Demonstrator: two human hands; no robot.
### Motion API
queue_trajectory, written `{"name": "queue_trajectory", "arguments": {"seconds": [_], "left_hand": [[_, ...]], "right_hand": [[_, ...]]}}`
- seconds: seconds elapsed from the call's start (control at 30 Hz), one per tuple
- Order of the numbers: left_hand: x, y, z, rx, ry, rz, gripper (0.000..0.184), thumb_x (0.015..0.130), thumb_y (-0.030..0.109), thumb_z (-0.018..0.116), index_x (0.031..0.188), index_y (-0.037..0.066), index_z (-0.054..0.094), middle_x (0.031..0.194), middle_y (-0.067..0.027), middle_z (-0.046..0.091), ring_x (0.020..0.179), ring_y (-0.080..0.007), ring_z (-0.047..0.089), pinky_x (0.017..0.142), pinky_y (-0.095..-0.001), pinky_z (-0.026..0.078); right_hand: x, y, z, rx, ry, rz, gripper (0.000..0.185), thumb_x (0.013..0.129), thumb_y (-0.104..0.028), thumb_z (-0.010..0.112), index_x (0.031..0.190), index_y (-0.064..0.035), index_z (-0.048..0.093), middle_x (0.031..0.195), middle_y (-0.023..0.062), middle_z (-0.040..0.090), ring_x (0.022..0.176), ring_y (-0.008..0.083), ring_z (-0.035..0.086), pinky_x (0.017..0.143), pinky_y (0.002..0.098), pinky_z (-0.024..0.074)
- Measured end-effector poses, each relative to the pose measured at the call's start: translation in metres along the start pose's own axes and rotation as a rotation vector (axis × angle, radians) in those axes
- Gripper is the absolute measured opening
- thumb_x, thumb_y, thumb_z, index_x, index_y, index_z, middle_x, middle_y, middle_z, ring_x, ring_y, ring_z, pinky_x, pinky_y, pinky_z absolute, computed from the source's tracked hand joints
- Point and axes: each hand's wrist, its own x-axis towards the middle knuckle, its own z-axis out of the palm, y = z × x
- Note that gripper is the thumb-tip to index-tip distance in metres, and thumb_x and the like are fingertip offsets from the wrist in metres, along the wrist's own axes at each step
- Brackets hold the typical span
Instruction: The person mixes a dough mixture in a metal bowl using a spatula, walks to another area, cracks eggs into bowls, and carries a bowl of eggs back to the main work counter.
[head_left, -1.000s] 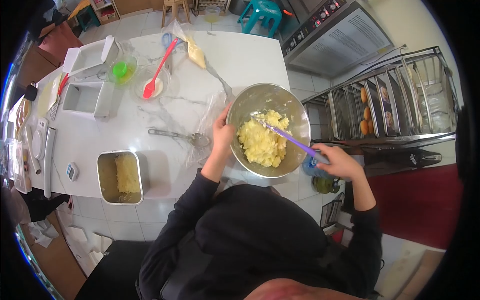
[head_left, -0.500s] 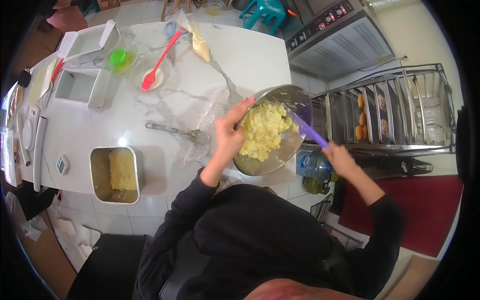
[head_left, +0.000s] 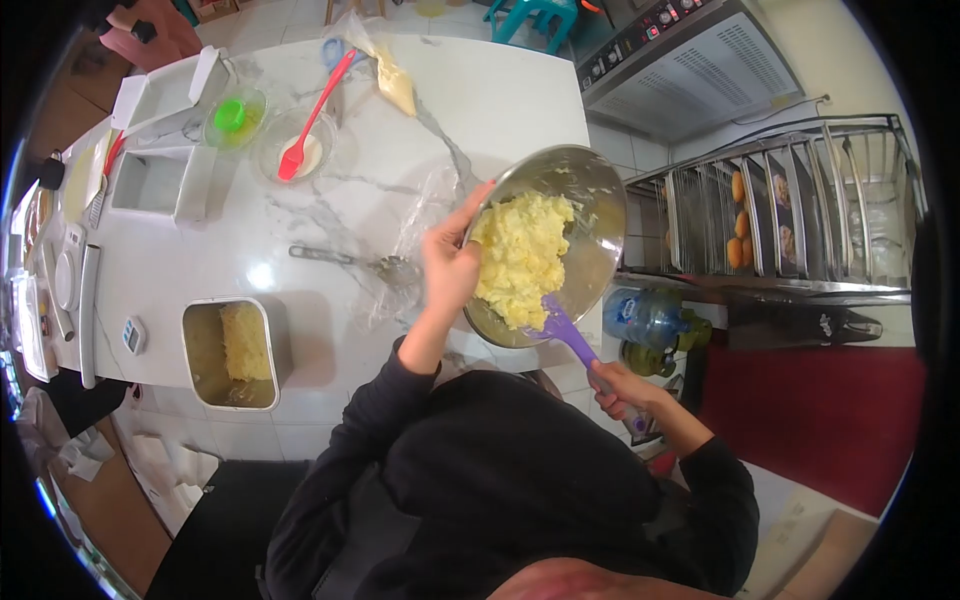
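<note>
Beneath the work, a white marbled table [head_left: 490, 85] is providing the main surface. At its right-hand side, close to the person, a steel mixing bowl [head_left: 598, 235] is sitting tilted; whether its base is bearing on the tabletop is not showing. A square metal tin [head_left: 197, 350] is standing at the near edge, well apart to the left.

A pale yellow mixture [head_left: 522, 260] is lying heaped against the bowl's left side. For even working, strokes should be taking in the underside of the heap as well as its face. A smaller yellow layer [head_left: 245, 343] is lying inside the tin.

A purple spatula [head_left: 566, 330] is touching the mixture at its near right edge. Ideally, the blade should be following the curved wall, since residue is clinging to the exposed steel. A red spatula [head_left: 321, 108] is resting near the far side of the table; a metal utensil [head_left: 325, 256] is lying between tin and bowl.

The left hand [head_left: 452, 262] is gripping the bowl's left rim, its fingers extending along the metal. This hold should be countering the spatula's push. The right hand [head_left: 622, 388] is grasping the spatula handle, its fingers curling closely around it; short, controlled strokes should be suiting this tilt.
</note>
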Motion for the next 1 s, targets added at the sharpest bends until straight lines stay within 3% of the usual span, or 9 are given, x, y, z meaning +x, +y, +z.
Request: {"name": "queue_trajectory", "arguments": {"seconds": [0.27, 0.43, 0.53, 0.63, 0.7, 0.73, 0.83, 0.93, 1.0], "left_hand": [[0.0, -0.016, -0.021, -0.046, 0.092, -0.133, 0.065, 0.056, -0.014, 0.031, 0.116, -0.002, 0.053, 0.11, -0.0099, 0.057, 0.095, -0.0112, 0.053, 0.083, -0.0193, 0.038], [-0.012, -0.017, -0.033, -0.07, 0.18, -0.151, 0.066, 0.055, -0.014, 0.032, 0.117, -0.002, 0.052, 0.105, -0.0076, 0.058, 0.09, -0.0099, 0.053, 0.079, -0.0178, 0.038], [-0.02, -0.013, -0.034, -0.051, 0.256, -0.198, 0.066, 0.055, -0.014, 0.032, 0.118, -0.003, 0.051, 0.101, -0.0064, 0.058, 0.086, -0.0099, 0.053, 0.074, -0.0165, 0.039], [-0.024, -0.024, -0.034, -0.067, 0.349, -0.119, 0.063, 0.058, -0.014, 0.033, 0.117, -0.004, 0.051, 0.098, -0.006, 0.058, 0.077, -0.0077, 0.052, 0.065, -0.015, 0.039], [-0.028, -0.028, -0.032, -0.113, 0.417, -0.12, 0.06, 0.061, -0.014, 0.033, 0.117, -0.004, 0.051, 0.096, -0.0064, 0.059, 0.07, -0.0054, 0.049, 0.058, -0.0148, 0.037], [-0.028, -0.029, -0.032, -0.136, 0.449, -0.121, 0.058, 0.062, -0.014, 0.033, 0.117, -0.004, 0.051, 0.096, -0.0065, 0.059, 0.066, -0.0042, 0.048, 0.055, -0.0147, 0.036], [-0.029, -0.031, -0.029, -0.147, 0.508, -0.123, 0.056, 0.064, -0.014, 0.034, 0.117, -0.003, 0.051, 0.093, -0.0063, 0.06, 0.058, -0.0015, 0.043, 0.048, -0.0147, 0.032], [-0.027, -0.033, -0.029, -0.141, 0.513, -0.095, 0.058, 0.063, -0.015, 0.033, 0.116, -0.003, 0.052, 0.09, -0.006, 0.06, 0.054, -0.0013, 0.041, 0.046, -0.0151, 0.031], [-0.027, -0.033, -0.029, -0.129, 0.515, -0.093, 0.059, 0.062, -0.015, 0.033, 0.116, -0.003, 0.052, 0.089, -0.006, 0.06, 0.054, -0.0014, 0.041, 0.045, -0.0154, 0.03]], "right_hand": [[0.041, 0.007, 0.026, 0.239, -0.389, -0.005, 0.051, 0.084, -0.062, 0.032, 0.076, -0.0116, 0.038, 0.045, -0.0049, 0.026, 0.031, 0.0025, 0.021, 0.026, 0.0172, 0.0196], [0.068, 0.016, 0.053, 0.916, -1.037, 0.006, 0.048, 0.088, -0.056, 0.025, 0.075, -0.0109, 0.036, 0.042, -0.0035, 0.027, 0.027, 0.0034, 0.021, 0.023, 0.0171, 0.016], [0.073, 0.009, 0.066, 1.109, -1.132, 0.007, 0.047, 0.088, -0.054, 0.028, 0.076, -0.0095, 0.035, 0.042, -0.0025, 0.025, 0.028, 0.0048, 0.023, 0.023, 0.017, 0.0183], [0.078, -0.016, 0.08, 1.098, -1.53, 0.032, 0.038, 0.092, -0.042, 0.036, 0.075, -0.0078, 0.034, 0.042, 0.0017, 0.032, 0.029, 0.0094, 0.032, 0.025, 0.0219, 0.0283], [0.046, -0.031, 0.108, 1.594, -1.677, 0.187, 0.034, 0.091, -0.032, 0.04, 0.072, -0.0054, 0.033, 0.043, 0.0056, 0.037, 0.031, 0.0129, 0.036, 0.027, 0.0277, 0.031], [0.029, -0.039, 0.117, 1.851, -1.727, 0.272, 0.032, 0.091, -0.027, 0.042, 0.071, -0.0042, 0.033, 0.044, 0.0075, 0.039, 0.032, 0.0146, 0.037, 0.028, 0.0306, 0.0324], [0.012, -0.05, 0.103, 2.124, -1.783, 0.287, 0.028, 0.091, -0.022, 0.043, 0.071, -0.0045, 0.034, 0.045, 0.0108, 0.042, 0.034, 0.0167, 0.041, 0.033, 0.0329, 0.036], [0.004, -0.061, 0.088, 2.09, -1.914, 0.304, 0.028, 0.09, -0.021, 0.046, 0.071, -0.0045, 0.033, 0.044, 0.0104, 0.042, 0.035, 0.0176, 0.043, 0.034, 0.0342, 0.0377], [0.002, -0.062, 0.074, 2.119, -1.847, 0.232, 0.023, 0.086, -0.011, 0.05, 0.071, -0.0052, 0.033, 0.045, 0.011, 0.044, 0.034, 0.0179, 0.044, 0.032, 0.0339, 0.0385]]}}
